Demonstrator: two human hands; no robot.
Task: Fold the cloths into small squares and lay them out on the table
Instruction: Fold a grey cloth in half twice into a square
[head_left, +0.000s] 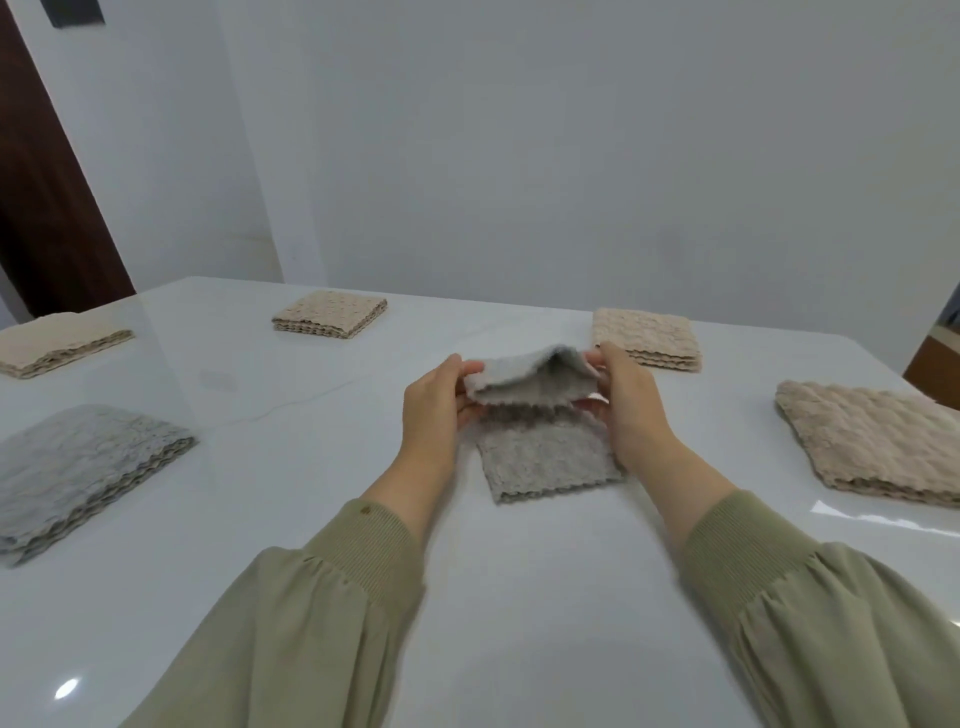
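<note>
Sleeves (337, 597) of soft green sat nearest, and past them both hands hung over the white desk (467, 571). The left hand (434, 402) pinched the left end of the gray cloth (545, 452) at its lifted edge, and the right hand (631, 400) pinched the right end. I think the fold could go wrong from here. If one hand came down sooner than the other, the edges would not line up and the square would be crooked. If a pinch slipped, the fluffy flap would flop open. The gray cloth was between the two hands. Its near half lay flat on the desk just below them, and its far half was lifted and curled toward the person. Farther out, a folded gray cloth (83, 467) lay to the left and a folded tan cloth (878, 441) to the right, well apart. At the far side lay three more: a far-left tan cloth (57, 345), a middle tan cloth (330, 314) and a far-right tan cloth (647, 338).
</note>
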